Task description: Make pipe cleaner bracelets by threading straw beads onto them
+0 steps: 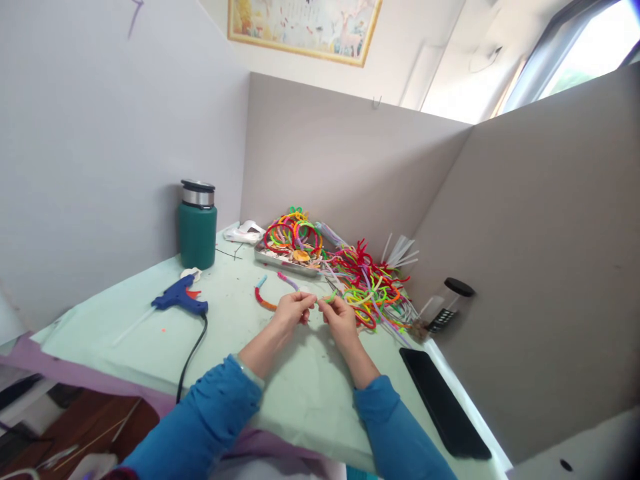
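My left hand (295, 310) and my right hand (339, 316) meet fingertip to fingertip above the middle of the table. Pinched in my right hand is a short green pipe cleaner (329, 298), its near end reaching the left fingertips. The left fingers are pressed together; what they hold, if anything, is too small to make out. Just beyond my left hand lies a curved pipe-cleaner piece (263, 302) in red, orange and light blue. A pink and purple strip (287, 281) lies behind the hands.
A metal tray (287, 264) holds colourful rings; a tangled pipe-cleaner pile (370, 283) spreads right of it. At left are a green bottle (197, 230) and a blue glue gun (181, 295) with a cord. A black phone-like slab (444, 403) and a tipped clear jar (445, 308) lie right.
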Demonstrator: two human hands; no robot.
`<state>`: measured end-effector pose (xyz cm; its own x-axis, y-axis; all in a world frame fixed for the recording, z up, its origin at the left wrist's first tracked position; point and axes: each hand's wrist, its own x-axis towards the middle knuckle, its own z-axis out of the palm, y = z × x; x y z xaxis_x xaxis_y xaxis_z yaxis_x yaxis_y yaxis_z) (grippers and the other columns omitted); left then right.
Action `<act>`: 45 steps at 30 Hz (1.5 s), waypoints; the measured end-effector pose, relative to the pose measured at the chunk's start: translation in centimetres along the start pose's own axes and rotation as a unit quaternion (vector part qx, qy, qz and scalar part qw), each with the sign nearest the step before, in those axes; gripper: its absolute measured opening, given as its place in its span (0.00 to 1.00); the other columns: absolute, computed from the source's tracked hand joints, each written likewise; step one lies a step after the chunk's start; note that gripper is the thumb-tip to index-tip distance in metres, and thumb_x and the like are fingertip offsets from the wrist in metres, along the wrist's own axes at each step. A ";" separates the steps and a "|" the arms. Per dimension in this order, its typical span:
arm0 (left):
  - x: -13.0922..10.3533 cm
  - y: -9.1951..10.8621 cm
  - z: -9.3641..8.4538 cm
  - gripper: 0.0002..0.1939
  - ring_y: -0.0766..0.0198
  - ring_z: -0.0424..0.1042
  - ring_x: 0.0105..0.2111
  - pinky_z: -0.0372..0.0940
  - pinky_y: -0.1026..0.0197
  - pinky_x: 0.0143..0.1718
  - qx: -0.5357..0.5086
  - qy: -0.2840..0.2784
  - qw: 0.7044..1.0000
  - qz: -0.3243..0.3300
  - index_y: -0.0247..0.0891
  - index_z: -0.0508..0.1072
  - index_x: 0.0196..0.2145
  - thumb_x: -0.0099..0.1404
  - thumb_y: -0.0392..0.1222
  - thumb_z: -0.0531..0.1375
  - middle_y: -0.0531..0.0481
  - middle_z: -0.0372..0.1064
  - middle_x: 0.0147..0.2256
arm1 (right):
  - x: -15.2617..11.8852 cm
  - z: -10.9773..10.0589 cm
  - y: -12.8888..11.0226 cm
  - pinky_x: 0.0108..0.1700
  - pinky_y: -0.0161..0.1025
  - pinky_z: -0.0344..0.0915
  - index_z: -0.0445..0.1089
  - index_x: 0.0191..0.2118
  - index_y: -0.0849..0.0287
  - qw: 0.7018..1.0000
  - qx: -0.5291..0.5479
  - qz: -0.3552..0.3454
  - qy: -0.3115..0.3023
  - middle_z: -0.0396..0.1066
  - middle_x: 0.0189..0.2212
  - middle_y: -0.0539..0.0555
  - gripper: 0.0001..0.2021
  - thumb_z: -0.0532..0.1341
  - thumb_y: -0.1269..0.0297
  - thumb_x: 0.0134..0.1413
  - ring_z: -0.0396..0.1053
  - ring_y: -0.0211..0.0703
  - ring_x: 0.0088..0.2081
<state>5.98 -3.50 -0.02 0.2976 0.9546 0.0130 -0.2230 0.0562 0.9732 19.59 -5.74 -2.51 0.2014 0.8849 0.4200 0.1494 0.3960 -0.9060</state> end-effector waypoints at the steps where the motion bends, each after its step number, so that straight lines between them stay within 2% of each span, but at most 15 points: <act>1: 0.1 -0.1 -0.1 0.19 0.73 0.55 0.13 0.50 0.67 0.17 0.029 0.008 1.000 0.001 0.36 0.67 0.23 0.49 0.54 0.67 0.59 0.57 0.13 | 0.0 -0.1 0.1 0.24 0.35 0.52 0.67 0.25 0.57 1.000 -0.015 -0.007 0.002 0.61 0.18 0.46 0.14 0.65 0.51 0.49 0.55 0.35 0.20; 5: 0.4 0.0 -0.6 0.17 0.72 0.55 0.11 0.49 0.67 0.16 0.121 -0.028 0.992 -0.005 0.37 0.67 0.21 0.52 0.52 0.65 0.58 0.57 0.10 | 0.0 -0.4 -0.3 0.25 0.35 0.52 0.67 0.23 0.56 0.999 -0.033 -0.018 0.000 0.59 0.17 0.45 0.13 0.64 0.54 0.49 0.55 0.36 0.21; 11: 0.2 0.5 -1.0 0.18 0.74 0.57 0.14 0.52 0.67 0.17 0.068 -0.150 0.986 -0.034 0.34 0.69 0.21 0.46 0.52 0.68 0.55 0.63 0.17 | -0.1 -1.1 -1.1 0.25 0.34 0.50 0.65 0.23 0.56 0.998 0.026 0.020 -0.058 0.58 0.15 0.44 0.14 0.65 0.54 0.49 0.53 0.34 0.20; 14: 0.1 0.6 -0.8 0.19 0.74 0.59 0.15 0.53 0.66 0.18 0.044 -0.119 0.990 -0.054 0.32 0.72 0.23 0.46 0.52 0.69 0.53 0.66 0.20 | 0.0 -1.2 -1.0 0.24 0.34 0.49 0.66 0.23 0.57 0.997 0.053 0.034 -0.047 0.58 0.15 0.44 0.14 0.66 0.54 0.48 0.52 0.33 0.19; 16: 0.1 0.6 -0.6 0.19 0.74 0.60 0.15 0.55 0.66 0.18 0.012 -0.090 0.994 -0.062 0.32 0.73 0.27 0.48 0.52 0.69 0.51 0.70 0.24 | 0.2 -1.1 -0.7 0.24 0.34 0.48 0.66 0.24 0.57 0.996 0.078 0.040 -0.016 0.58 0.15 0.44 0.14 0.66 0.54 0.48 0.52 0.33 0.19; 19: 0.0 0.6 -0.5 0.20 0.75 0.62 0.16 0.57 0.66 0.19 -0.023 -0.082 0.994 -0.067 0.32 0.74 0.31 0.48 0.51 0.69 0.47 0.74 0.32 | 0.3 -0.8 -0.4 0.23 0.34 0.47 0.66 0.25 0.57 0.994 0.101 0.044 0.026 0.58 0.16 0.44 0.14 0.66 0.53 0.47 0.53 0.33 0.19; 23: 0.0 0.5 -0.5 0.20 0.75 0.62 0.16 0.57 0.66 0.19 -0.026 -0.077 0.995 -0.066 0.32 0.74 0.32 0.47 0.50 0.70 0.48 0.74 0.31 | 0.1 -0.2 -0.6 0.23 0.34 0.48 0.65 0.23 0.57 0.995 0.085 0.038 0.043 0.58 0.15 0.44 0.16 0.67 0.52 0.46 0.53 0.33 0.19; 27: 0.2 0.3 -0.5 0.18 0.74 0.61 0.15 0.56 0.66 0.18 0.003 -0.077 0.995 -0.055 0.32 0.73 0.28 0.48 0.51 0.69 0.51 0.72 0.26 | -0.1 0.2 -0.9 0.23 0.34 0.49 0.65 0.23 0.58 0.997 0.068 0.035 0.031 0.57 0.14 0.44 0.16 0.67 0.51 0.45 0.52 0.33 0.19; 32: 0.4 0.3 -0.9 0.18 0.72 0.58 0.14 0.53 0.66 0.19 0.101 -0.139 0.985 -0.022 0.34 0.70 0.22 0.50 0.54 0.66 0.56 0.61 0.13 | 0.0 -0.7 -1.1 0.23 0.34 0.48 0.67 0.23 0.57 0.999 0.039 0.026 -0.018 0.57 0.15 0.44 0.14 0.66 0.54 0.47 0.52 0.33 0.19; 35: 0.3 0.5 -1.2 0.18 0.71 0.59 0.15 0.53 0.66 0.19 0.121 -0.193 0.973 -0.022 0.34 0.70 0.21 0.49 0.53 0.66 0.55 0.61 0.14 | 0.1 -1.8 -1.1 0.24 0.34 0.50 0.66 0.23 0.57 0.995 0.034 0.034 -0.086 0.58 0.15 0.44 0.13 0.66 0.55 0.48 0.53 0.34 0.20; 39: 0.0 0.9 -1.4 0.18 0.73 0.60 0.16 0.54 0.66 0.20 0.101 -0.247 0.963 -0.045 0.33 0.71 0.23 0.47 0.52 0.67 0.55 0.64 0.17 | 0.1 -2.8 -0.7 0.26 0.34 0.51 0.68 0.27 0.57 0.986 0.052 0.043 -0.153 0.61 0.18 0.45 0.11 0.66 0.55 0.50 0.56 0.34 0.21; 42: -0.2 1.0 -1.2 0.19 0.74 0.59 0.16 0.54 0.66 0.20 0.071 -0.228 0.969 -0.060 0.32 0.71 0.23 0.46 0.52 0.69 0.54 0.65 0.20 | 0.1 -2.7 -0.4 0.26 0.34 0.51 0.66 0.28 0.57 0.985 0.075 0.048 -0.146 0.60 0.17 0.44 0.13 0.65 0.54 0.50 0.55 0.34 0.21; 45: -0.4 0.9 -0.9 0.20 0.75 0.60 0.16 0.54 0.66 0.19 0.003 -0.191 0.978 -0.078 0.32 0.72 0.25 0.44 0.51 0.71 0.54 0.67 0.22 | 0.1 -1.8 -0.7 0.25 0.33 0.50 0.63 0.26 0.56 0.993 0.075 0.025 -0.090 0.59 0.16 0.43 0.14 0.65 0.55 0.51 0.54 0.33 0.20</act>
<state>4.85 -3.54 0.67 0.6533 0.7553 -0.0517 -0.1415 0.1889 0.9718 21.28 -6.41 -1.74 0.0275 0.9284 0.3706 -0.0050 0.3709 -0.9287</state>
